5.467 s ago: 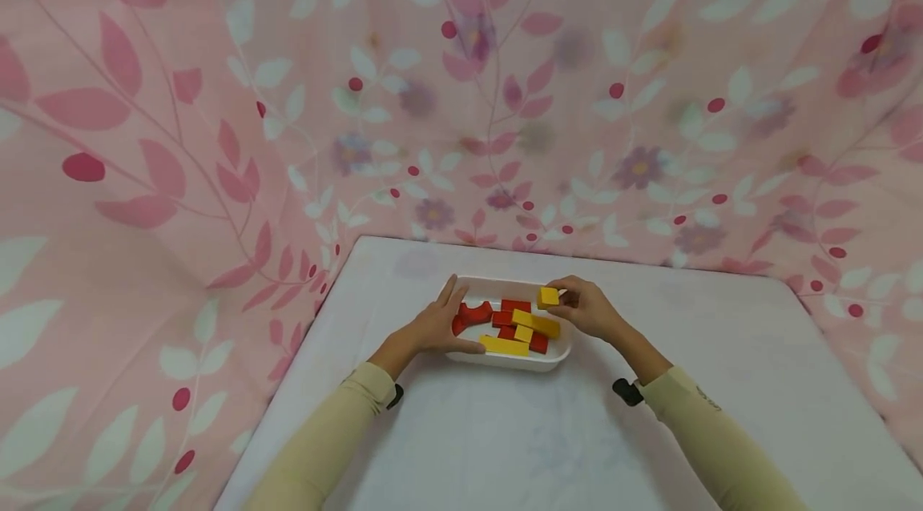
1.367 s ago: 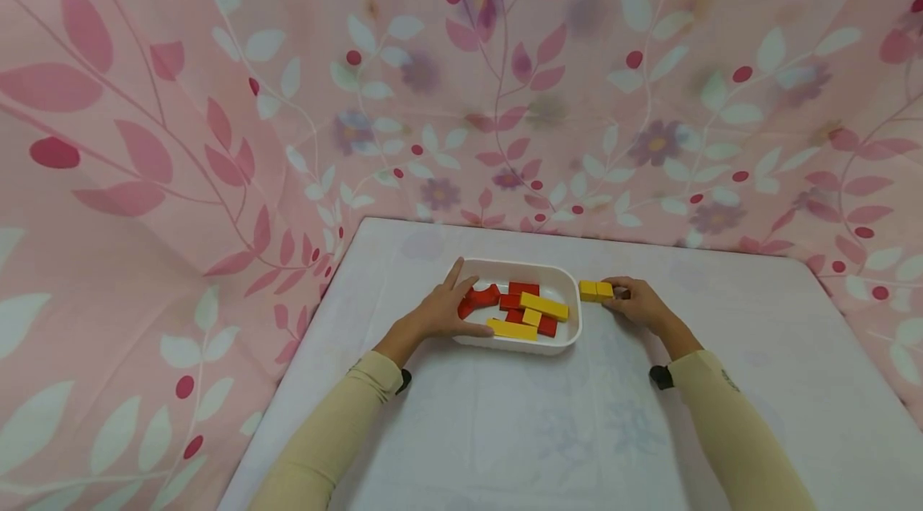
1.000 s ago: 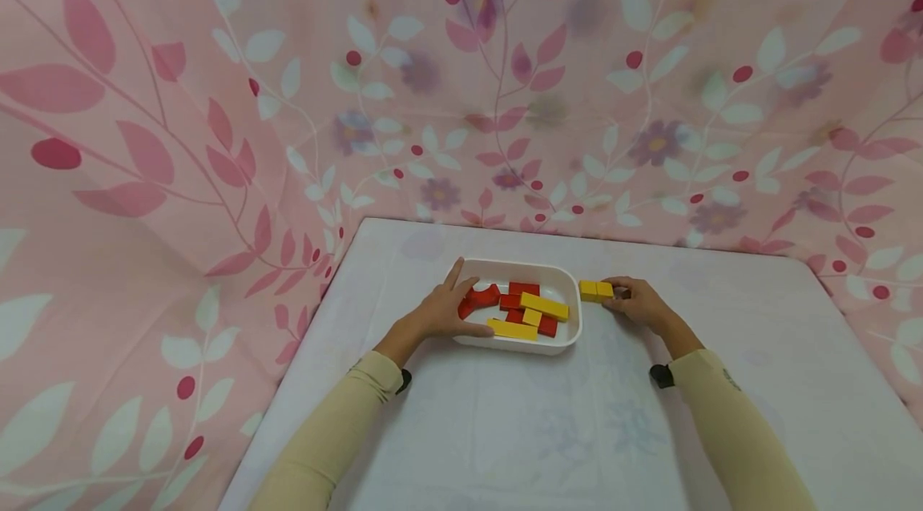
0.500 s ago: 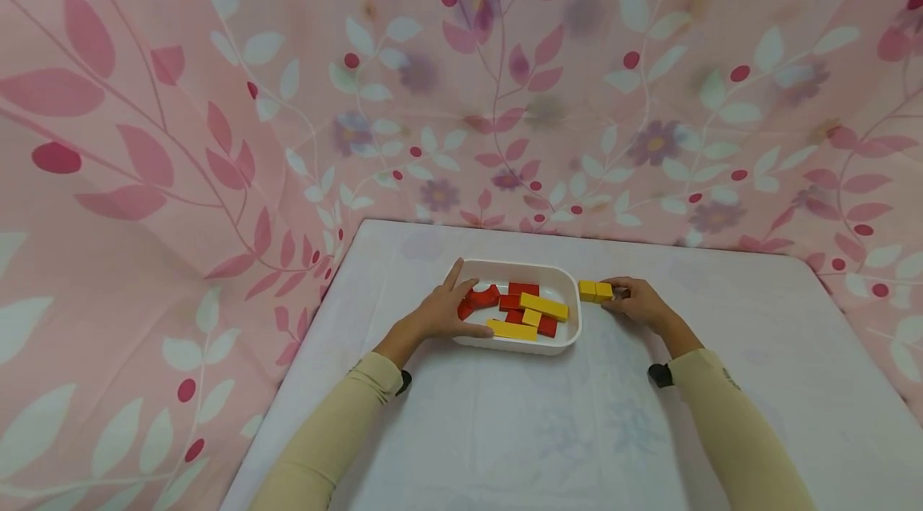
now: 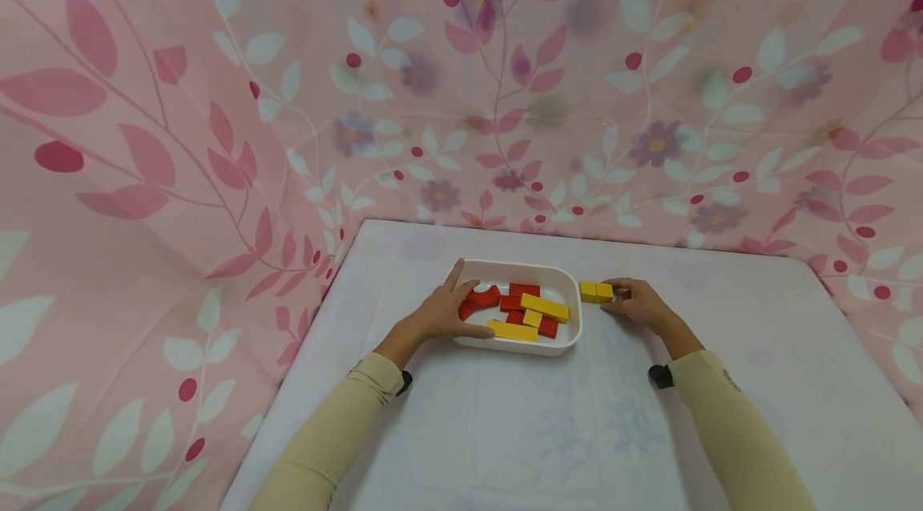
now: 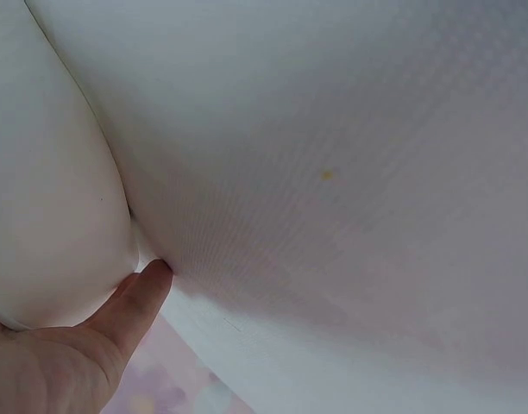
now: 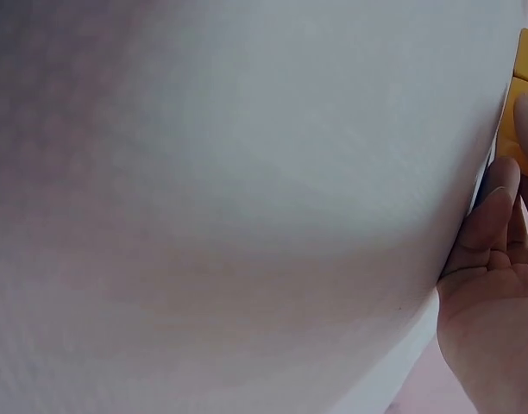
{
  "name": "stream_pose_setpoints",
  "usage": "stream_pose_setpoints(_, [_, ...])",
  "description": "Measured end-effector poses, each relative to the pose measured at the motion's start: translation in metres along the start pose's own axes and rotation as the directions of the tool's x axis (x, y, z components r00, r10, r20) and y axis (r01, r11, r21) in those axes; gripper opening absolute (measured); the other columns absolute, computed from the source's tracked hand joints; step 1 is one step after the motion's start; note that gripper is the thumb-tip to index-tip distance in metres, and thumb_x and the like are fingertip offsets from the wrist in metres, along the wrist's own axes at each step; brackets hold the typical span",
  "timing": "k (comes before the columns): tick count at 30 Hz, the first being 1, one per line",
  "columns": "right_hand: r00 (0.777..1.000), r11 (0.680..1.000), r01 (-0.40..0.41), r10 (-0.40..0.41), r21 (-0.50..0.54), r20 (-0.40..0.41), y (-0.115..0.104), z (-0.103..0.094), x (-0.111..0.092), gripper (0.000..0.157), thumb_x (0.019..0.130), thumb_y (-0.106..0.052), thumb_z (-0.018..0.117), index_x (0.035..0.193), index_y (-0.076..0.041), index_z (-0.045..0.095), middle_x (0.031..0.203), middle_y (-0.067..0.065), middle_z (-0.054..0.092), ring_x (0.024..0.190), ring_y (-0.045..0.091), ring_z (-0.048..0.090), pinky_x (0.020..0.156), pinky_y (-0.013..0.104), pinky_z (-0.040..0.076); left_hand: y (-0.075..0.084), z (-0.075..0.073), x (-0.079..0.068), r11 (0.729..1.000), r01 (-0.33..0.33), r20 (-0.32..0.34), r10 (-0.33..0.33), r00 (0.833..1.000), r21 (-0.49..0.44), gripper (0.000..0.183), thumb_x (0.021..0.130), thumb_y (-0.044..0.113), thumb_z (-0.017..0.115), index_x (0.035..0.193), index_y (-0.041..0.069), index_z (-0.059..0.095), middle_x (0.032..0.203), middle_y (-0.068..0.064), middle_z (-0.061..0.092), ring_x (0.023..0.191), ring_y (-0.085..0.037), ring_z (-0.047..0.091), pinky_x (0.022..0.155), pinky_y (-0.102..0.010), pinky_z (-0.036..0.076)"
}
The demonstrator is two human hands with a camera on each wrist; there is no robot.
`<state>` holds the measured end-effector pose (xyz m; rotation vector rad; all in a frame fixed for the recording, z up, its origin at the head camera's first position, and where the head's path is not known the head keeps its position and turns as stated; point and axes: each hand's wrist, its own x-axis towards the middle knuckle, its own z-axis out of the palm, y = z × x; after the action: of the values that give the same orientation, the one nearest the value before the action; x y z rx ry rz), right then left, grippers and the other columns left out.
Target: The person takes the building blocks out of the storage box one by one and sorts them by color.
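A white plastic tray (image 5: 574,320) holds red and yellow toy blocks. My left hand (image 5: 436,315) grips its left end, thumb over the near rim and fingers spread toward the far side. In the left wrist view, fingers of that hand (image 6: 91,362) lie against the outside of the tray wall (image 6: 57,190). Right of the tray, two yellow cubes sit side by side on the table, a left cube (image 5: 587,291) and a right cube (image 5: 604,293). My right hand (image 5: 642,305) pinches the right cube; a fingertip covers part of it in the right wrist view.
Inside the tray are a long yellow block (image 5: 544,307), another long yellow block (image 5: 513,331), a small yellow cube (image 5: 531,318), a red block (image 5: 525,289) and a red arch-shaped block (image 5: 485,298). A white cloth covers the table (image 5: 519,431); a floral curtain (image 5: 461,134) stands behind.
Some seconds ago my right hand held a yellow cube above the tray's right corner; now it is at the table, right of the tray. Over the last second, both hands stay practically still.
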<state>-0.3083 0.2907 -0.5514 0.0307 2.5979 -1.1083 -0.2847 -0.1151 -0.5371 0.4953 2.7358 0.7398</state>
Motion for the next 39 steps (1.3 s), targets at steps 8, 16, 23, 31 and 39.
stream_pose_setpoints(8, [1.0,1.0,-0.017,0.017,0.017,-0.006,0.001,0.002,0.001,0.07,0.083,-0.027,0.08,0.143,-0.007,0.049,0.135,0.021,0.049,0.099,0.03,0.047,0.073,0.028,0.047,0.0,0.001,-0.001,1.0,-0.002,-0.005,0.002,1.0,0.003,0.109,0.064,0.072,0.077,0.154,0.03,0.034,0.167,0.006,-0.012,0.145,-0.039,0.031,0.107,-0.062,0.041])
stream_pose_setpoints(16, [1.0,1.0,-0.01,0.01,0.029,0.002,0.001,0.002,0.0,0.075,0.082,-0.024,0.081,0.145,-0.008,0.045,0.14,0.021,0.045,0.104,0.031,0.043,0.079,0.032,0.044,0.0,0.0,-0.001,1.0,-0.001,0.0,0.001,1.0,-0.001,0.109,0.065,0.07,0.078,0.155,0.03,0.032,0.167,0.006,-0.013,0.146,-0.038,0.03,0.107,-0.062,0.04])
stream_pose_setpoints(23, [1.0,0.999,0.011,-0.012,0.046,0.023,0.007,-0.004,-0.004,0.082,0.081,-0.025,0.082,0.148,-0.006,0.039,0.145,0.024,0.044,0.103,0.03,0.051,0.086,0.032,0.049,0.003,0.0,-0.002,1.0,-0.005,-0.004,0.005,1.0,0.003,0.119,0.064,0.072,0.077,0.159,0.031,0.018,0.167,0.007,-0.012,0.147,-0.037,0.029,0.11,-0.06,0.038])
stream_pose_setpoints(31, [0.999,0.998,0.025,-0.024,0.056,-0.031,0.013,-0.018,-0.023,0.082,0.085,-0.029,0.079,0.15,-0.003,0.037,0.147,0.026,0.043,0.116,0.035,0.052,0.082,0.026,0.052,0.005,0.001,-0.003,1.0,-0.013,-0.006,0.013,1.0,0.0,0.123,0.064,0.072,0.077,0.16,0.03,0.012,0.167,0.006,-0.012,0.147,-0.038,0.029,0.111,-0.061,0.037])
stream_pose_setpoints(39, [0.993,0.997,0.07,-0.067,0.036,-0.093,0.006,-0.026,-0.039,0.078,0.089,-0.033,0.075,0.15,-0.004,0.037,0.151,0.024,0.039,0.12,0.038,0.051,0.088,0.037,0.053,0.001,-0.001,-0.003,1.0,-0.012,-0.013,0.012,1.0,-0.004,0.128,0.064,0.072,0.077,0.16,0.027,0.007,0.168,0.006,-0.011,0.148,-0.036,0.027,0.111,-0.059,0.037])
